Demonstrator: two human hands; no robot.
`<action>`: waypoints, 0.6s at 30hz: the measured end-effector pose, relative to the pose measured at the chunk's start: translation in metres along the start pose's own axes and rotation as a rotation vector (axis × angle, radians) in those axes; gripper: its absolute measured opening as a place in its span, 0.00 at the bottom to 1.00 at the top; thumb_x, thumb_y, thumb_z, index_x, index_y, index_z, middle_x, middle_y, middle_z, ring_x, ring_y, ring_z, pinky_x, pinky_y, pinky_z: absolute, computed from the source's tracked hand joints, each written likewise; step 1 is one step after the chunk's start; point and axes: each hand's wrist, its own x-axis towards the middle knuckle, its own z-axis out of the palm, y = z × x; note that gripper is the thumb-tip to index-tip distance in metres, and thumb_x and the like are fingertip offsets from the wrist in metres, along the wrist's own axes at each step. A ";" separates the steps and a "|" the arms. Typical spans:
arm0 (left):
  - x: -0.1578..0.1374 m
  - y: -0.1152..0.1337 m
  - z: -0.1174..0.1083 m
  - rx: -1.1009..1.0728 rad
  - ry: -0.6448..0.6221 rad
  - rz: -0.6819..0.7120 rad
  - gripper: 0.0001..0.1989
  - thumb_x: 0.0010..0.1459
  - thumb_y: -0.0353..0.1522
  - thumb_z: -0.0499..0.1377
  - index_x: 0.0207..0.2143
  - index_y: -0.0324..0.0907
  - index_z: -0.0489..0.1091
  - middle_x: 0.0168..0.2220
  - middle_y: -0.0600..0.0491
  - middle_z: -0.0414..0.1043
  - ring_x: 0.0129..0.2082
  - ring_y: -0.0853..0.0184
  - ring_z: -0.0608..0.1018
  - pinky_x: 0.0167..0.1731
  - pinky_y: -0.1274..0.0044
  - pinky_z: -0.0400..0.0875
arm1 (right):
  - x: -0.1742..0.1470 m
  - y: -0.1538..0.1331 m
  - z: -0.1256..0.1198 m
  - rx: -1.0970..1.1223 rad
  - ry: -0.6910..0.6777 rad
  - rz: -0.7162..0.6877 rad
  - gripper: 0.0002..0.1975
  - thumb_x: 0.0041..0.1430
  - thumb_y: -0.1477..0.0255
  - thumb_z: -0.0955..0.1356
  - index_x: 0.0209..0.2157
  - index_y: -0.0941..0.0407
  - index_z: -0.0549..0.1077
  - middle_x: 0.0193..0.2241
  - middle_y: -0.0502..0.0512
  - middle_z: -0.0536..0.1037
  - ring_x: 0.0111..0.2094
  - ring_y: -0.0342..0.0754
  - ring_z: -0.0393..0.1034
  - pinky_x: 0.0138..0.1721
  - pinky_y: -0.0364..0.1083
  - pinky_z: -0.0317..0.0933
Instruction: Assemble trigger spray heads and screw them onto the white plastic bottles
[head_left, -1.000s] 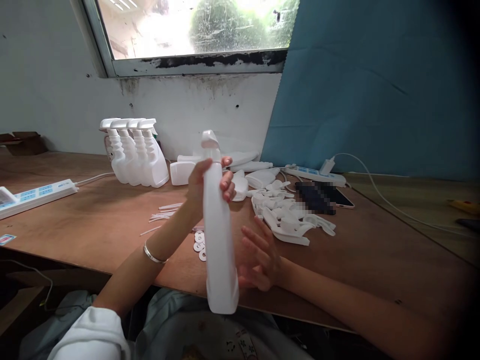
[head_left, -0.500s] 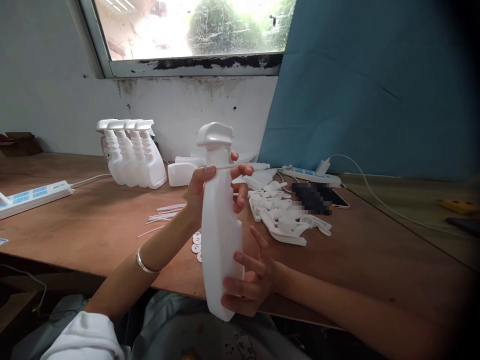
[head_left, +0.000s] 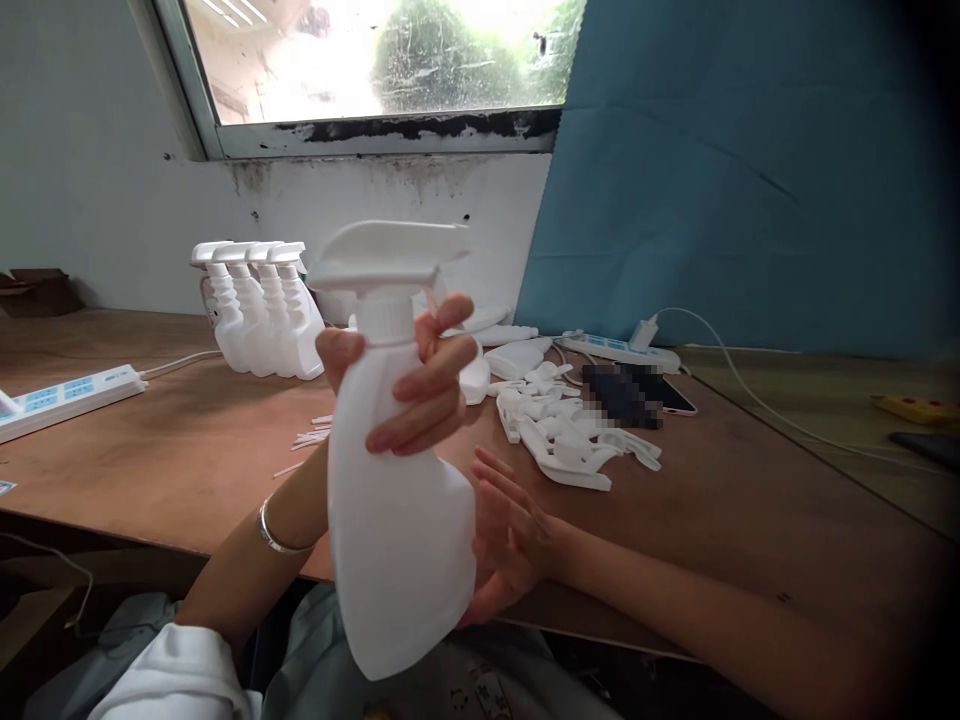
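A white spray bottle (head_left: 401, 560) is upright in front of me, its trigger head turned sideways with the nozzle end towards the right. My left hand (head_left: 420, 385) is closed around its neck, thumb on one side and fingers curled across the other. At the lower right side of the bottle is my right hand (head_left: 510, 530), fingers stretched out and apart. Part of that hand is hidden behind the bottle, and I cannot tell whether it touches. Behind the right hand lies a pile of white spray-head parts (head_left: 562, 430).
Several finished spray bottles (head_left: 266, 310) stand in a row at the back left. Thin white tubes (head_left: 311, 436) lie nearer. Power strips (head_left: 71, 395) rest left and at the back right, by a phone (head_left: 679, 392). More white bottles (head_left: 517, 357) lie at the back.
The spray bottle has turned about its upright axis, so its broad side now faces me. It has shifted left and nearer. The right hand's fingers have straightened beside it.
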 end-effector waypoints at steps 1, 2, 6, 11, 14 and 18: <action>0.000 0.004 0.000 -0.003 0.049 0.047 0.31 0.40 0.59 0.47 0.38 0.47 0.62 0.14 0.61 0.48 0.06 0.72 0.60 0.10 0.77 0.55 | 0.006 0.003 -0.003 0.129 0.037 -0.032 0.44 0.49 0.46 0.61 0.60 0.54 0.41 0.55 0.64 0.58 0.54 0.60 0.59 0.52 0.61 0.57; -0.001 0.008 0.000 -0.011 0.098 0.100 0.31 0.42 0.59 0.46 0.40 0.47 0.61 0.14 0.61 0.49 0.07 0.72 0.61 0.11 0.77 0.56 | 0.012 0.006 -0.006 0.241 0.038 -0.037 0.44 0.51 0.47 0.60 0.60 0.60 0.41 0.54 0.68 0.60 0.54 0.59 0.59 0.53 0.60 0.57; 0.003 0.014 -0.001 -0.055 0.219 0.220 0.30 0.48 0.57 0.44 0.42 0.45 0.59 0.14 0.62 0.46 0.07 0.74 0.57 0.11 0.78 0.53 | 0.021 0.013 -0.009 0.648 -0.138 0.148 0.46 0.53 0.53 0.65 0.60 0.62 0.36 0.50 0.67 0.66 0.54 0.54 0.60 0.53 0.53 0.57; 0.018 0.003 -0.012 -0.040 0.095 0.093 0.26 0.46 0.57 0.46 0.33 0.44 0.59 0.12 0.65 0.42 0.04 0.79 0.44 0.08 0.78 0.44 | 0.020 0.009 -0.011 1.105 -0.314 0.523 0.40 0.49 0.57 0.69 0.56 0.56 0.46 0.51 0.64 0.65 0.53 0.55 0.61 0.51 0.54 0.59; 0.023 -0.001 -0.020 0.057 -0.023 0.005 0.25 0.40 0.55 0.52 0.28 0.44 0.56 0.12 0.64 0.47 0.04 0.78 0.49 0.07 0.79 0.44 | 0.025 0.001 -0.015 1.332 -0.329 0.859 0.30 0.50 0.61 0.70 0.49 0.53 0.54 0.48 0.60 0.67 0.47 0.51 0.66 0.42 0.50 0.65; 0.022 0.002 -0.026 0.213 -0.053 -0.076 0.23 0.38 0.49 0.58 0.29 0.44 0.56 0.14 0.60 0.58 0.10 0.69 0.67 0.11 0.78 0.58 | 0.029 -0.004 -0.016 1.313 -0.318 1.042 0.28 0.44 0.64 0.73 0.45 0.53 0.58 0.44 0.55 0.68 0.46 0.51 0.66 0.42 0.48 0.65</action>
